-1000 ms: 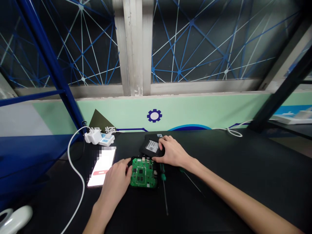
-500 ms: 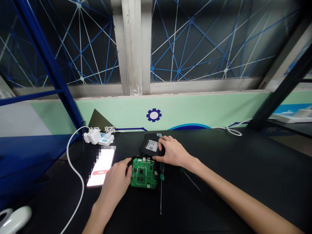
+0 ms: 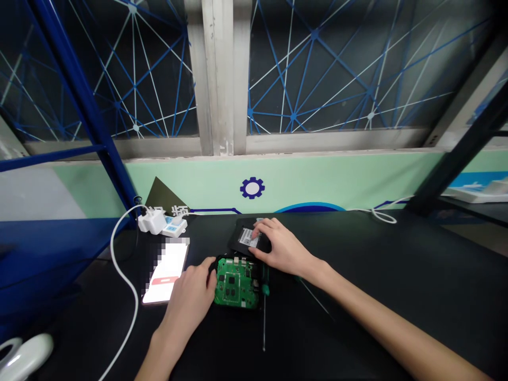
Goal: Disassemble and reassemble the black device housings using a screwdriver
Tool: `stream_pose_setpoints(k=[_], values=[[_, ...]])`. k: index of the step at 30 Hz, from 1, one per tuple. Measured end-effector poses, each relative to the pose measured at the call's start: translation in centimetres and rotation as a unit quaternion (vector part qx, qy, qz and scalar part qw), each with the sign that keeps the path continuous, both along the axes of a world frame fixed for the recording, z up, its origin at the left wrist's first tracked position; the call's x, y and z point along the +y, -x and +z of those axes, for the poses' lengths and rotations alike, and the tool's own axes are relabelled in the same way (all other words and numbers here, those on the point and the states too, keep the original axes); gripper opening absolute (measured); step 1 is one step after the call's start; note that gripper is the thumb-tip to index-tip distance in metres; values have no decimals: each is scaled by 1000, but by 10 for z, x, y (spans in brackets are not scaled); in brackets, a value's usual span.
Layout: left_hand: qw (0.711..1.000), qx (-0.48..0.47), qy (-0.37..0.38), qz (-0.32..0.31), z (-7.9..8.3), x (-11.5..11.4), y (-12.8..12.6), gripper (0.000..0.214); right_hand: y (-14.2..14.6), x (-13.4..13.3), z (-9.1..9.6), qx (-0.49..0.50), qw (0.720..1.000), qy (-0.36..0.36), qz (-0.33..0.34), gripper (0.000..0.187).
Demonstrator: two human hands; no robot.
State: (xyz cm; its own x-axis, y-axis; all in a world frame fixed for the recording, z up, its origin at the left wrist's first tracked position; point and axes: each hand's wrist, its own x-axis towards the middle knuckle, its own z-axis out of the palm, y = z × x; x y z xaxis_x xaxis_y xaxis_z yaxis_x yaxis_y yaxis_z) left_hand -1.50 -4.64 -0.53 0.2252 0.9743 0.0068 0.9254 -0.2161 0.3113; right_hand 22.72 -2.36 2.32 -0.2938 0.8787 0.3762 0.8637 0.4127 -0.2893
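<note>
A green circuit board (image 3: 237, 283) lies in a dark casing on the black table. My left hand (image 3: 195, 290) grips its left edge, thumb along the side and index finger at the upper corner. Just behind the board is a black plastic cover (image 3: 237, 242) with a white label. My right hand (image 3: 286, 247) is closed over the cover's right side, fingertips on the label and thumb at the near edge. Right of the board lies a screwdriver (image 3: 265, 290) with a green handle, its shaft pointing toward me. Another screwdriver (image 3: 317, 299) lies partly under my right forearm.
A lit phone (image 3: 165, 272) lies left of my left hand. Behind it a white power strip (image 3: 174, 226) holds a charger plug (image 3: 152, 221), whose white cable (image 3: 133, 296) curves down the left side. A white rounded object (image 3: 29, 357) sits at the lower left.
The fingers of my right hand have shifted left across the cover, onto its label. My left hand keeps its place at the board. The whole view has moved slightly.
</note>
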Motion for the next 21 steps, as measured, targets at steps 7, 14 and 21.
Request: stream_pose_setpoints(k=[7, 14, 21], values=[[1000, 18, -5, -4, -2, 0, 0, 39, 9, -13, 13, -63, 981, 129, 127, 6], [1000, 19, -1, -4, -1, -1, -2, 33, 17, -17, 11, -140, 973, 140, 117, 8], [1000, 12, 5, -4, 2, -3, -4, 30, 21, -20, 6, -155, 978, 121, 68, 13]])
